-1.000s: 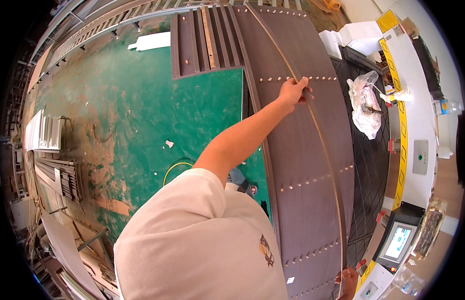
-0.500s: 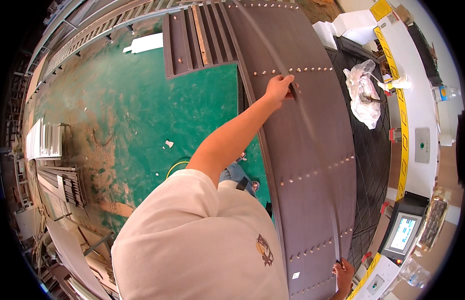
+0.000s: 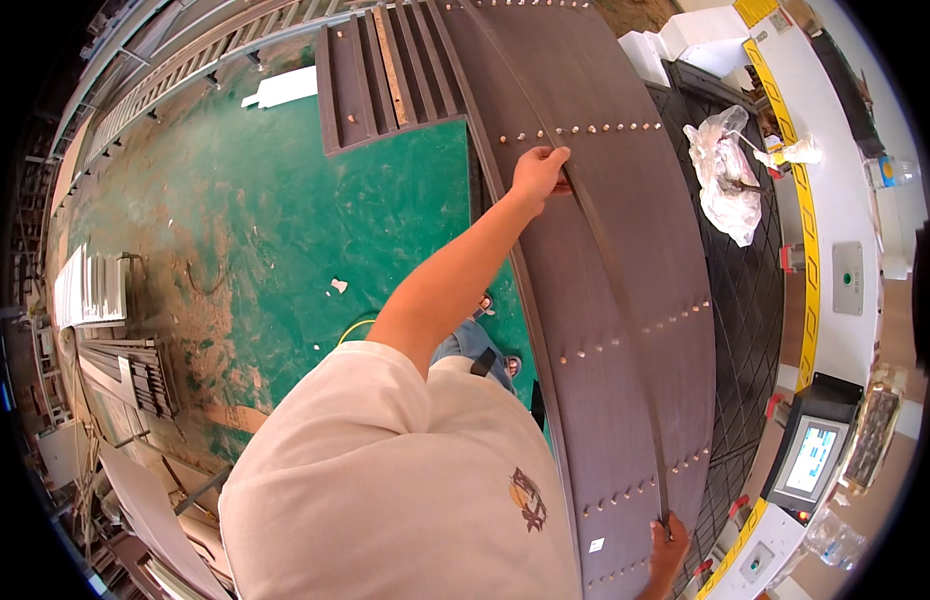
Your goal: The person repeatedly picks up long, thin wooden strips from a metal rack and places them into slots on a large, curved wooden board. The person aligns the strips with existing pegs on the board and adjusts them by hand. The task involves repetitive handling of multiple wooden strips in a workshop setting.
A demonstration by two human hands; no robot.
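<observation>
A long, thin, dark strip [image 3: 619, 290] runs lengthwise over a big brown panel [image 3: 645, 230]. My left hand [image 3: 541, 176] is closed on the strip near its upper part, just below a row of dowel-like pegs. At the lower end, my right hand [image 3: 669, 545] pinches the same strip near the panel's right edge. Between the hands the strip curves slightly; whether it touches the panel there I cannot tell. Several rows of small light pegs [image 3: 605, 348] stand across the panel. A small white label [image 3: 596, 545] lies on the panel left of my right hand.
Narrow brown boards [image 3: 360, 70] lie beside the panel's far end. To the right are a black mat-like surface [image 3: 740, 310], a crumpled plastic bag [image 3: 725, 190], and a white machine with yellow-marked edging [image 3: 811, 250] and a screen [image 3: 811, 457]. Stacked white pieces [image 3: 90, 288] stand left on the green floor.
Both hands have shifted a little to the left, carrying the strip with them. Its lower part, pale before, now looks dark. The view has moved slightly too.
</observation>
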